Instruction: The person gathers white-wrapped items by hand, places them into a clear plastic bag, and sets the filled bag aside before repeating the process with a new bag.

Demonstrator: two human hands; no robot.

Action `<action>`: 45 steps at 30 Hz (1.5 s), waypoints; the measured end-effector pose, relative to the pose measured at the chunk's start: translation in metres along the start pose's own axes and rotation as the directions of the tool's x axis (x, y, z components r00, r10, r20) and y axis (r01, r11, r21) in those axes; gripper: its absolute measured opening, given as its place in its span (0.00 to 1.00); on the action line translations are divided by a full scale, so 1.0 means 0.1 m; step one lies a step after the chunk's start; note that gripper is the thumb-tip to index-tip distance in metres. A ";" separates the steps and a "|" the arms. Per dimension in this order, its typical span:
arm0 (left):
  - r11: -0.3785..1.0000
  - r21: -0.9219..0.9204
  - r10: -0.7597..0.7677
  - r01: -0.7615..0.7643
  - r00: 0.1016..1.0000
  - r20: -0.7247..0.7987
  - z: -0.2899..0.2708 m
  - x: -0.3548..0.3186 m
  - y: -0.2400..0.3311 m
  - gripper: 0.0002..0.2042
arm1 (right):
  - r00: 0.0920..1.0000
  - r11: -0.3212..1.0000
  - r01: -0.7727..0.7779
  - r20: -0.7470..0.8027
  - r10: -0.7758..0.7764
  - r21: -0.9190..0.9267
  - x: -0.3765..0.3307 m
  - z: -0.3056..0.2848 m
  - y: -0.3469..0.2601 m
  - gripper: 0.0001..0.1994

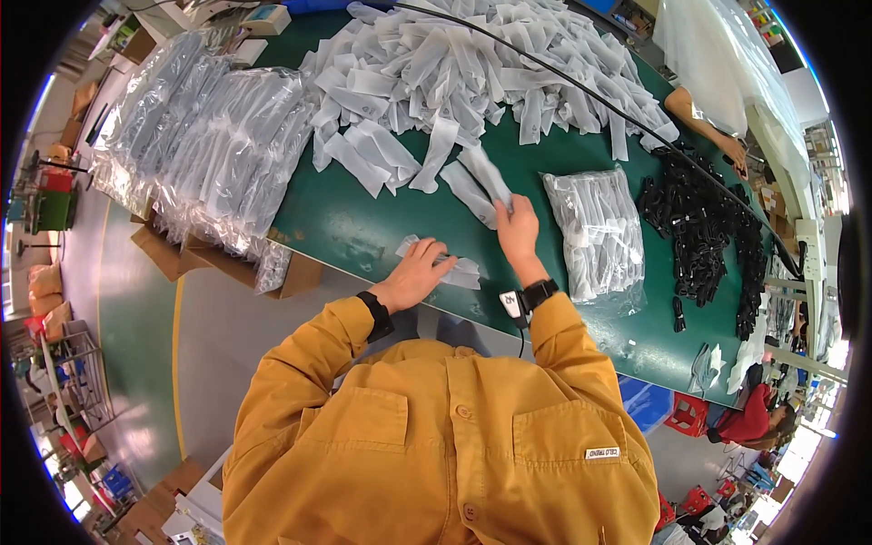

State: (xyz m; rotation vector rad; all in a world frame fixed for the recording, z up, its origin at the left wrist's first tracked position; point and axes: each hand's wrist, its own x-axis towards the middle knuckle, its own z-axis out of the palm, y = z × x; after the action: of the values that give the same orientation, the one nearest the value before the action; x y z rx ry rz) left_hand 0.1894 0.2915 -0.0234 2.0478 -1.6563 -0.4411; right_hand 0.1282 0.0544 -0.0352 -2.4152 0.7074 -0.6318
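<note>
My left hand (pixel 418 275) lies over a frosted, translucent pouch (pixel 465 273) near the table's front edge. Its fingers are stretched out and rest on the pouch. My right hand (pixel 517 224) is closed on the near end of another frosted pouch (pixel 484 171), which points away from me. A further pouch (pixel 467 193) lies just left of that one, partly beside my fingers. Beyond both hands a large heap of the same pouches (pixel 454 59) covers the far part of the green table (pixel 341 232). What the pouches contain, I cannot make out.
A clear bag packed with pouches (pixel 595 236) lies to the right, with a pile of black cables (pixel 699 232) past it. Filled plastic bags (pixel 227 136) are stacked at left above a cardboard box (pixel 295 275). A black cord (pixel 563 71) crosses overhead. Another person's arm (pixel 708 132) rests at far right.
</note>
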 end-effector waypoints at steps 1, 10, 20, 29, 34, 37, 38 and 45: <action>1.000 0.025 0.018 -0.017 0.997 -0.069 -0.03 0.00 0.03 0.26 | 1.000 1.000 -0.002 0.005 0.002 -0.002 -0.08 -0.04 -0.01 0.14; 0.985 0.140 0.105 -0.097 0.993 -0.048 -0.15 0.11 0.04 0.24 | 0.934 0.932 0.310 0.123 -0.336 0.189 -0.47 -0.22 -0.30 0.12; 0.986 -0.159 0.048 -0.046 0.999 0.007 -0.11 0.20 -0.10 0.25 | 0.984 0.969 0.141 0.136 -0.115 -0.202 -0.04 0.06 -0.16 0.12; 0.985 0.091 0.149 -0.146 0.988 -0.032 -0.37 0.33 -0.14 0.29 | 0.802 0.970 0.059 0.567 -0.187 0.237 -0.12 -0.17 -0.27 0.11; 0.983 -0.032 0.181 -0.181 0.984 0.001 -0.19 0.37 -0.28 0.35 | 0.991 0.991 0.133 -0.016 -0.134 -0.029 0.22 0.02 -0.03 0.12; 0.986 -0.060 0.154 -0.154 0.988 -0.004 -0.16 0.37 -0.30 0.38 | 0.997 0.995 0.056 0.049 -0.052 -0.085 0.30 0.10 -0.04 0.11; 0.987 -0.098 0.125 -0.125 0.992 -0.008 -0.15 0.37 -0.30 0.39 | 0.987 1.000 -0.010 0.161 0.012 -0.018 0.27 0.08 -0.04 0.11; 0.989 0.097 0.121 -0.111 0.987 -0.102 -0.40 0.42 -0.07 0.40 | 0.926 0.961 0.234 0.267 -0.267 0.149 -0.02 -0.06 -0.10 0.13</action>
State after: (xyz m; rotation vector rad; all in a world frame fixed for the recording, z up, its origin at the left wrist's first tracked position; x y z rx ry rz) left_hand 0.2253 0.2576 0.0082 1.9884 -1.7476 -0.2159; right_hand 0.1264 0.0608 -0.0253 -2.4399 0.2369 -0.3942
